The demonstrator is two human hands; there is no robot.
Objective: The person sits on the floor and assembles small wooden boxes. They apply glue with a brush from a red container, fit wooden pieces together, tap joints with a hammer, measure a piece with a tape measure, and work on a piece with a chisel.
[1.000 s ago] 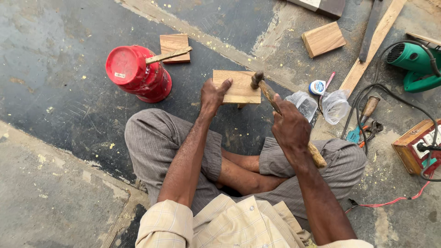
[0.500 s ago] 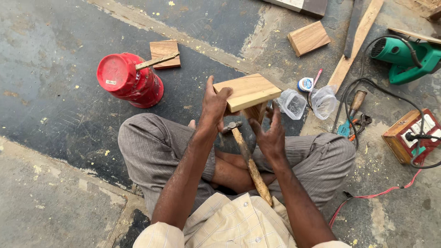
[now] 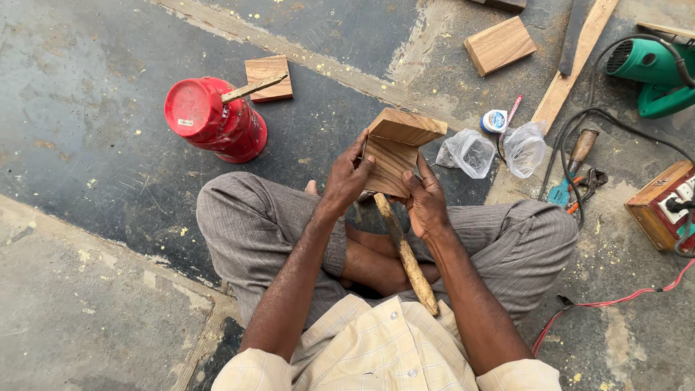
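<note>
I sit cross-legged on the floor and hold up a wooden piece (image 3: 394,148) made of two boards joined at a right angle. My left hand (image 3: 346,177) grips its left edge. My right hand (image 3: 426,199) grips its lower right edge. A hammer with a rough wooden handle (image 3: 405,257) lies across my lap below the piece, its head hidden behind my hands; neither hand grips it.
A red container (image 3: 213,119) with a stick in it stands to the left, next to a small wood block (image 3: 268,76). Another block (image 3: 499,45), a plank (image 3: 572,69), two plastic bags (image 3: 499,148), a green power tool (image 3: 655,65), cables and a wooden socket box (image 3: 662,203) lie to the right.
The hammer went from my raised right hand down onto my lap. The wooden piece was lifted off the floor and turned upright, and both hands now hold it.
</note>
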